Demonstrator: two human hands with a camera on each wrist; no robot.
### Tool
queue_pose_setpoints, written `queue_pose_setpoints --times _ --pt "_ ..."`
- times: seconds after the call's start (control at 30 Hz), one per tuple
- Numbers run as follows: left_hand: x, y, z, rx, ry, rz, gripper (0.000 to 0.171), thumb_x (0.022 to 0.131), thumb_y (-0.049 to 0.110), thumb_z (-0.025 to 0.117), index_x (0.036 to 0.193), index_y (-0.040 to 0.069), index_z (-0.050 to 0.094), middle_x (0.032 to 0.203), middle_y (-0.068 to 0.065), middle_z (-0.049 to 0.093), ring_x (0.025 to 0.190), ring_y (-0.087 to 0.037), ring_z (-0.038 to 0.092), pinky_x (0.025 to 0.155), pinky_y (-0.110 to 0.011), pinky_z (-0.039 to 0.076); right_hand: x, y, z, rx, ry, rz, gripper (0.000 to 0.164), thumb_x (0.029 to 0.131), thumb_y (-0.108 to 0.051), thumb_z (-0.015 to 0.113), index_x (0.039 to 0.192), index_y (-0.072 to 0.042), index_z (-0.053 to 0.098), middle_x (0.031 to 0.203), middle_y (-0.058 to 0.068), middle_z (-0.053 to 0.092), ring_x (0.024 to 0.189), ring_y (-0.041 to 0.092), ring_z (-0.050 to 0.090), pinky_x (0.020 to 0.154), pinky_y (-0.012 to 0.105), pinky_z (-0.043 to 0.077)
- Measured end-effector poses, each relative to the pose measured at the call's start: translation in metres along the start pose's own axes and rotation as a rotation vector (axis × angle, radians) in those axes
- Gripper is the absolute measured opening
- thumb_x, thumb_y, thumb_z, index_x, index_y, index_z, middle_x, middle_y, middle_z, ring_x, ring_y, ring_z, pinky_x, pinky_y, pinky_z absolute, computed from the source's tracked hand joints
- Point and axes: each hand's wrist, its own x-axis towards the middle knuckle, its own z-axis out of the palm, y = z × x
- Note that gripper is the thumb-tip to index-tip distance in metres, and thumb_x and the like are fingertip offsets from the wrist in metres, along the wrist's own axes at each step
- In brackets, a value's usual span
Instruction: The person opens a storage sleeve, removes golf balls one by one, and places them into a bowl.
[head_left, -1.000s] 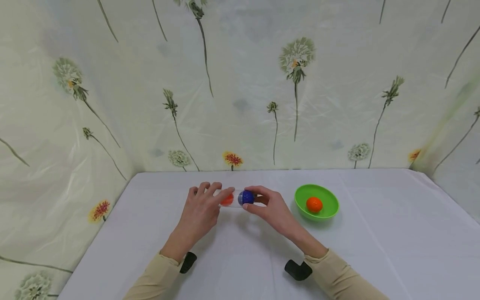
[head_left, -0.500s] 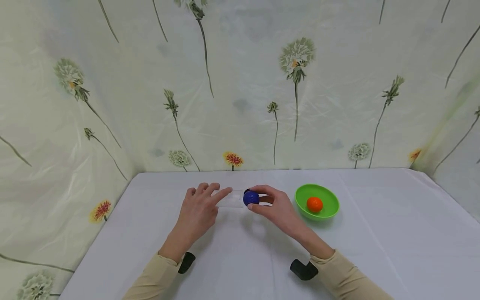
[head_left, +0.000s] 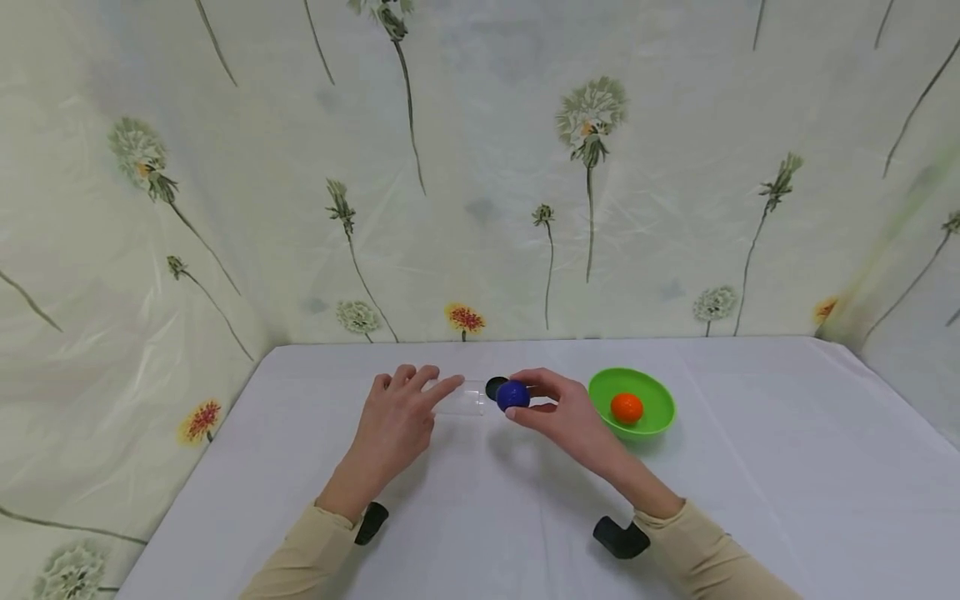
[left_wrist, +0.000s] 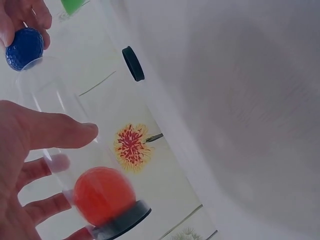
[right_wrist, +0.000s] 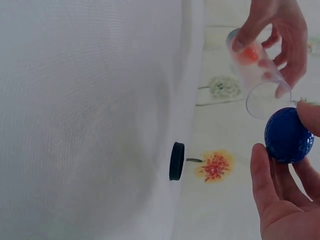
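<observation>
My left hand (head_left: 401,417) grips a clear plastic tube (head_left: 462,398), thumb on one side and fingers round the other. An orange-red ball (left_wrist: 104,196) sits inside at the tube's dark capped end, in the left wrist view; in the head view the hand hides it. My right hand (head_left: 564,412) pinches a dimpled blue golf ball (head_left: 513,397) between thumb and fingers. The ball is just outside the tube's uncapped mouth (right_wrist: 268,99). A dark round cap (head_left: 495,387) lies on the table behind the blue ball.
A green bowl (head_left: 654,421) with an orange ball (head_left: 627,408) in it stands on the white-covered table (head_left: 750,467), right of my right hand. Flower-printed sheeting (head_left: 480,167) rises behind the table. Black wrist devices (head_left: 621,537) hang below both sleeves.
The right hand has drawn the blue golf ball rightward out of the tube's mouth, and the dark cap behind has come into sight. The left hand and tube have barely moved.
</observation>
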Motion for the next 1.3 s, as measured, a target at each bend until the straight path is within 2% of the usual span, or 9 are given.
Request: queue_pose_setpoints --times 0.23,0.37,0.57,0.8,1.13,1.3 --pt "0.001 -0.001 0.0 -0.012 0.01 0.0 0.062 0.081 0.008 0.076 0.136 0.031 0.057 0.122 -0.002 0.056 0.106 -0.026 0.05 0.08 -0.042 0.043 -0.004 -0.003 -0.011 0.052 -0.004 0.008 0.047 0.087 -0.023 0.077 0.13 -0.011 0.061 0.127 0.011 0.061 0.113 0.032 0.059 0.088 0.03 0.052" --pt "0.0 -0.002 0.001 -0.022 0.025 -0.004 0.062 0.081 0.006 0.074 0.136 0.03 0.057 0.122 -0.002 0.057 0.105 -0.027 0.051 0.077 -0.043 0.044 -0.008 -0.004 -0.019 0.057 0.002 0.028 0.049 0.087 -0.025 0.077 0.131 -0.012 0.06 0.127 0.01 0.06 0.114 0.031 0.06 0.087 0.03 0.053" --pt "-0.002 -0.004 0.002 -0.039 0.047 -0.012 0.064 0.08 0.006 0.076 0.137 0.028 0.056 0.121 -0.002 0.056 0.105 -0.027 0.051 0.076 -0.044 0.045 -0.01 0.0 -0.03 0.056 0.043 0.002 0.047 0.087 -0.02 0.076 0.13 -0.011 0.06 0.126 0.011 0.06 0.115 0.03 0.058 0.087 0.027 0.052" --pt "-0.003 -0.004 0.001 -0.05 0.052 -0.016 0.065 0.079 0.005 0.076 0.137 0.028 0.056 0.121 -0.003 0.056 0.105 -0.027 0.051 0.076 -0.045 0.046 -0.014 0.001 -0.049 0.004 0.099 -0.04 0.047 0.087 -0.017 0.076 0.13 -0.005 0.06 0.125 0.013 0.06 0.115 0.028 0.057 0.087 0.02 0.049" --pt "-0.003 -0.004 0.002 -0.041 0.048 -0.019 0.066 0.078 0.006 0.078 0.137 0.028 0.056 0.121 -0.002 0.056 0.106 -0.027 0.051 0.076 -0.045 0.046 -0.026 0.006 -0.074 -0.056 0.152 -0.016 0.049 0.087 -0.022 0.077 0.131 -0.009 0.059 0.124 0.014 0.062 0.114 0.03 0.061 0.082 0.024 0.053" --pt "-0.003 -0.003 0.002 -0.049 0.049 -0.022 0.066 0.078 0.006 0.078 0.137 0.028 0.056 0.121 -0.002 0.056 0.105 -0.028 0.052 0.076 -0.045 0.046 -0.034 0.008 -0.087 -0.098 0.177 0.021 0.052 0.089 -0.028 0.074 0.135 -0.01 0.057 0.126 0.013 0.062 0.118 0.03 0.058 0.081 0.021 0.052"
